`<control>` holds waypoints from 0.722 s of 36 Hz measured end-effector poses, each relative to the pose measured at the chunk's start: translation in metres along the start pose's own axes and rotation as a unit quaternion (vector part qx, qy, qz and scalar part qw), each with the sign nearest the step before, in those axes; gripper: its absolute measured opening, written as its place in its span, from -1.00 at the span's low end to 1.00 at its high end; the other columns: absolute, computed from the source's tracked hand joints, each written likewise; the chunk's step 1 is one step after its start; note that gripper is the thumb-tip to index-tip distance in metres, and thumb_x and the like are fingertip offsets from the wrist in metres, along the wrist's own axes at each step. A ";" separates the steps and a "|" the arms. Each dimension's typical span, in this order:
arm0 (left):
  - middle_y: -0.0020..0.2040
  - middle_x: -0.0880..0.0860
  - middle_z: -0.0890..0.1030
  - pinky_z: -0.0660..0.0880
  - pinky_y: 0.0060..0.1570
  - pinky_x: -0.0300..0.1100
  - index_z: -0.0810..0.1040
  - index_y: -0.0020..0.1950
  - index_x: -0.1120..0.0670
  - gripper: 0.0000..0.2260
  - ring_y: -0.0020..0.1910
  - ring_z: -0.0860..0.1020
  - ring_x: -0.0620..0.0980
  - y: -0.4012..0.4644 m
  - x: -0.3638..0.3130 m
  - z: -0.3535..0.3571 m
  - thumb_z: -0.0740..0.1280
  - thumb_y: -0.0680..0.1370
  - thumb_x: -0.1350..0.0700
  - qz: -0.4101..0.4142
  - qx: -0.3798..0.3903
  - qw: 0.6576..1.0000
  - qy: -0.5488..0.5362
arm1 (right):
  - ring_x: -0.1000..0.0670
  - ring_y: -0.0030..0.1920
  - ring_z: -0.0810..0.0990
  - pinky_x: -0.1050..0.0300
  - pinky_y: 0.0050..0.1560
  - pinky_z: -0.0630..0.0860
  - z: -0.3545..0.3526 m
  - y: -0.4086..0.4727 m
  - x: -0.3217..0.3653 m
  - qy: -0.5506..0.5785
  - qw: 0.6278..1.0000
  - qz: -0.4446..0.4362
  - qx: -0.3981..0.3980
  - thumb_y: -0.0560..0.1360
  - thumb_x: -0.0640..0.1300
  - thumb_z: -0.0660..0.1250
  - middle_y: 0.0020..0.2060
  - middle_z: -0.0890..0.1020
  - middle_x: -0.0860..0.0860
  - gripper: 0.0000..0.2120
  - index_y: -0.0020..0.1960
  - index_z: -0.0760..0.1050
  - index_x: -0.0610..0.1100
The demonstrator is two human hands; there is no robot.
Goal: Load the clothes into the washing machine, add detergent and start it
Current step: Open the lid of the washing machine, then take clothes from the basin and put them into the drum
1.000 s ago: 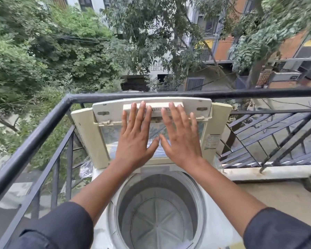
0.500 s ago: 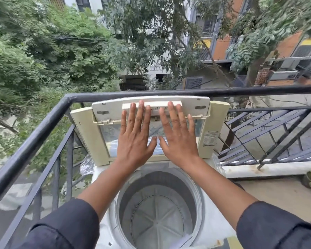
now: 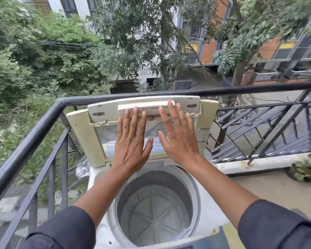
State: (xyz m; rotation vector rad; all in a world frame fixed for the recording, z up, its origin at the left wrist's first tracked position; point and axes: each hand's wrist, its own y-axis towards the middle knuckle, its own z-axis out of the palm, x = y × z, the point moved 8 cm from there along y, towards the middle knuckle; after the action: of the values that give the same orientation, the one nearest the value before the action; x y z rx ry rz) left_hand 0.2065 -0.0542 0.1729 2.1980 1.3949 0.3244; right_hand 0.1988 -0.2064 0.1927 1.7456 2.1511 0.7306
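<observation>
Both hands have barely shifted since a second ago, palms flat against the raised lid [image 3: 95, 130] of the washing machine [image 3: 101, 177]. Black metal railing [image 3: 25, 146] runs down the left, with crinkled clear plastic [image 3: 82, 168] wedged beside the machine. Left hand [image 3: 131, 146] lies spread, its grip wide and holding nothing, fingertips reaching the ribbed cream handle strip. Below, the round drum [image 3: 156, 212] stands open, grey with a ridged base; its near edge is cut off by dark sleeves [image 3: 65, 229]. No clothes are visible. Right hand [image 3: 178, 139] rests likewise, fingers straight and splayed. A label on the lid's right frame is too small to read.
</observation>
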 end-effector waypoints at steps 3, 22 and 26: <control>0.76 0.14 -0.21 -0.04 0.69 0.26 -0.13 0.77 0.05 -0.25 0.74 -0.22 0.20 -0.006 -0.004 0.005 0.20 0.72 -0.14 0.005 0.015 1.000 -0.013 | -0.13 0.68 -0.12 -0.28 0.62 0.00 -0.003 -0.007 -0.002 -0.009 1.000 0.010 0.000 0.66 0.10 0.19 0.69 -0.11 -0.04 -0.27 0.70 -0.10 0.02; 0.76 0.09 0.06 -0.07 0.71 0.14 0.02 0.77 -0.05 -0.37 0.75 -0.16 0.13 -0.064 -0.090 0.076 0.04 0.71 -0.19 0.146 0.208 0.952 -0.169 | -0.19 0.59 0.23 -0.28 0.51 0.25 0.003 -0.162 -0.084 -0.054 0.966 0.239 0.080 0.60 0.11 0.19 0.61 0.26 -0.12 -0.34 0.65 0.15 -0.02; 0.75 0.09 0.13 0.00 0.70 0.17 0.06 0.75 -0.05 -0.37 0.75 -0.06 0.14 -0.059 -0.131 0.097 -0.01 0.70 -0.22 0.156 0.246 0.936 -0.199 | -0.21 0.56 0.28 -0.27 0.46 0.33 0.005 -0.194 -0.125 -0.048 0.951 0.284 0.110 0.61 0.14 0.14 0.59 0.31 -0.12 -0.39 0.62 0.20 -0.03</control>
State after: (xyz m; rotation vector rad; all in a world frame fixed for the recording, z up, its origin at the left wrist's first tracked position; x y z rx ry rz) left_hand 0.1471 -0.1798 0.0690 2.6959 0.9718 -0.3946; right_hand 0.0698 -0.3544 0.0706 2.5079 1.7182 0.5213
